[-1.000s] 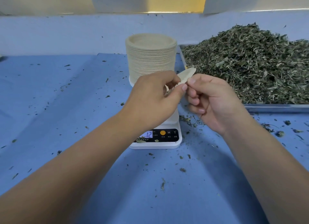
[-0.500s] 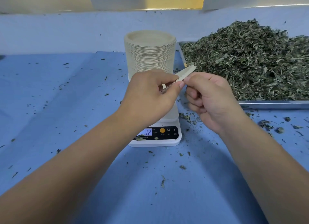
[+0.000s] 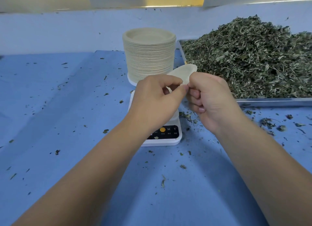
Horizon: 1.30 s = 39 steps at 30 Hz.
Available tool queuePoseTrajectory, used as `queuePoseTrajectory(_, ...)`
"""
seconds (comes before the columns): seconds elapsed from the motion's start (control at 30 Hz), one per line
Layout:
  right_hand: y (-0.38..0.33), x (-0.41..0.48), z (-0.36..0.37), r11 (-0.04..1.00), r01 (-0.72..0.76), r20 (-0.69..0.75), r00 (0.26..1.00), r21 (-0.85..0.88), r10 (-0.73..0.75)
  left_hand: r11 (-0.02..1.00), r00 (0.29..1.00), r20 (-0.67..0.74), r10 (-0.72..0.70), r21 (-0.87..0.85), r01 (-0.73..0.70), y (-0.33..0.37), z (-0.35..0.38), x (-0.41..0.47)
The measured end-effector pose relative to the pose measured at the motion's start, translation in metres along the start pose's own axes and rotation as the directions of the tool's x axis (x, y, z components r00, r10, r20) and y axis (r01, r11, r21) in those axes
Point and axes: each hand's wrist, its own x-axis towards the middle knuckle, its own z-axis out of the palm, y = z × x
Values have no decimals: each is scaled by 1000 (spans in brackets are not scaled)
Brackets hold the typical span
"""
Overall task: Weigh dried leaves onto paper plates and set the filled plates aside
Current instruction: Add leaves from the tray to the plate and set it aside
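Left hand (image 3: 157,97) and right hand (image 3: 211,99) both pinch the rim of one empty paper plate (image 3: 184,72) above the digital scale (image 3: 170,135) (perhaps separating stuck plates), so weighing dried leaves (image 3: 249,60) from the heaped tray (image 3: 270,100) and setting plates aside all remain.

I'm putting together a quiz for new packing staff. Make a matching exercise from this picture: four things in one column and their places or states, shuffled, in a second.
Things:
1. plate stack
2. single plate
3. dried leaves
4. scale

Places or states:
A. heaped in the metal tray
B. pinched between left hand and right hand
C. flat on the blue table, partly hidden by a wrist
D. upright, left of the tray

Pairs: 1-D, 2-B, 3-A, 4-C.
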Motion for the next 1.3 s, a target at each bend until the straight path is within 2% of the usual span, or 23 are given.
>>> queuePoseTrajectory(0.13, 0, -1, 1, 999, 34, -34, 999, -5, -34, 995, 995, -75, -65, -86, 58, 7, 9, -2)
queuePoseTrajectory(0.4, 4, 0, 0, 999, 48, -18, 999, 7, -48, 993, 990, -106, -88, -84, 79, 8, 10, -2)
queuePoseTrajectory(0.57, 6, 6, -8, 999, -7, -71, 997, 38, 10, 997, 976, -207, -61, -48, 53, 6, 0, 5)
queuePoseTrajectory(0.7, 6, 12, -14, 997, -63, -99, 993, -43, 58, 997, 981, -190, -34, -73, 20, 6, 2, 3)
queuePoseTrajectory(0.87, 14, 13, -15, 976, -5, -85, 996, -218, -14, 997, 967, -254, 6, -67, -24, 7, 2, 1)
queuePoseTrajectory(0.93, 14, 14, -17, 968, 5, -128, 991, -249, -38, 996, 957, -277, 89, 23, -86, 5, -4, -1)
queuePoseTrajectory(1.0, 12, 16, -21, 971, 20, -190, 979, -238, -67, 977, 953, -239, 187, 149, -154, 2, -11, -1)
queuePoseTrajectory(1.1, 8, 20, -27, 980, 57, -295, 949, -189, -112, 947, 944, -213, 253, 255, -197, -8, -20, -3)
queuePoseTrajectory(1.2, 4, 23, -36, 985, 109, -404, 902, -133, -154, 953, 935, -275, 225, 262, -152, -21, -29, -5)
queuePoseTrajectory(1.3, 0, 25, -42, 983, 165, -480, 857, -84, -185, 981, 934, -337, 117, 188, -55, -35, -41, -6)
